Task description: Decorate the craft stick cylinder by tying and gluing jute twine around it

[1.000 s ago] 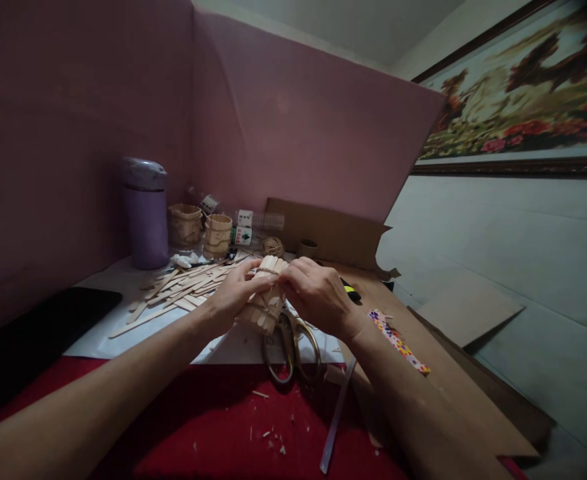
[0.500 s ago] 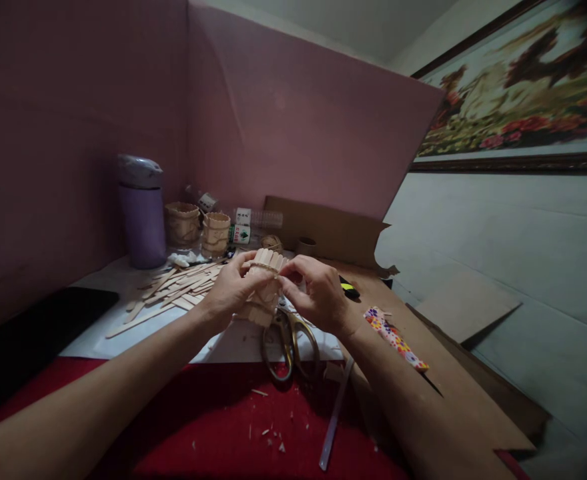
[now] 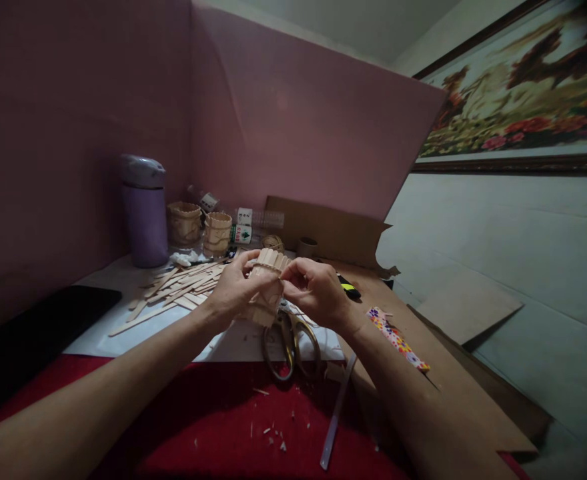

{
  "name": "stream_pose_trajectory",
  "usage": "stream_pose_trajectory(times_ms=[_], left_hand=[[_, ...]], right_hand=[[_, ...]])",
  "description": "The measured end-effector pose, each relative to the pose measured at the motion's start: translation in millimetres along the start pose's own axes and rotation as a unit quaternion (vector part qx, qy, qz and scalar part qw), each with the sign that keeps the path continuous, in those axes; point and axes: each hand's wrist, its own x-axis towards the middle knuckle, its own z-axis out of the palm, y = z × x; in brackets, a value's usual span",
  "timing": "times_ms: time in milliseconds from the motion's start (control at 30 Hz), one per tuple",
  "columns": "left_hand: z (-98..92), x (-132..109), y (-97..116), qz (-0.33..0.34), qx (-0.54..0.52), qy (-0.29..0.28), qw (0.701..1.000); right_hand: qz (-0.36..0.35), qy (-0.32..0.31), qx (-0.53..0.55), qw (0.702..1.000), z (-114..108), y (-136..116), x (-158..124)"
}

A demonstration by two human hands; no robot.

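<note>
The left hand [image 3: 231,287] is wrapping around a stick cup [image 3: 267,303], its thumb lying across the near side. The right hand [image 3: 318,293] is bringing its bent thumb and forefinger to the cup's right side, the tips sitting close together (whether they are pinching cord or only touching the sticks, one cannot tell). The cup is tilting between the two hands, in the middle of the scene, and a cord [image 3: 266,269] is circling it below the upper rim.

Just nearer, scissors [image 3: 292,333] are lying with their handles toward the near edge, reaching onto a red cloth [image 3: 198,413]. To the left, loose sticks [image 3: 183,290] are spreading over white paper [image 3: 93,343]. Farther back, two similar cups [image 3: 217,235] are standing beside a purple bottle [image 3: 146,223], and a ball of twine [image 3: 273,243] is resting before brown cardboard [image 3: 323,227]. On the right, a flower-patterned strip [image 3: 398,340] is lying beside the right forearm.
</note>
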Motion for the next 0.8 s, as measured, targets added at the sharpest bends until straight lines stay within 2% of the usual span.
stream_pose_trajectory(times_ms=[200,333,467,567,700,800], left_hand=[[-3.1,2,-5,-0.061,-0.038,-0.044,0.996],[-5.0,3,-10,-0.072,-0.075,-0.081,0.991],[-4.5,4,-11,-0.075,-0.087,-0.079,0.99],[-4.2,5,-10,-0.075,-0.078,-0.065,0.992],[-4.4,5,-9,-0.079,-0.095,-0.046,0.991],[-4.3,5,-8,-0.066,-0.099,-0.034,0.992]], right_hand=[[-0.134,-0.054,-0.138,0.98,-9,5,0],[-0.188,-0.063,-0.216,0.956,-9,4,-1],[-0.215,-0.061,-0.243,0.944,-9,1,-1],[-0.186,-0.066,-0.209,0.958,-11,-1,0],[-0.08,-0.029,-0.097,0.992,-12,0,-1],[-0.024,-0.02,-0.052,0.998,-11,-2,-1]])
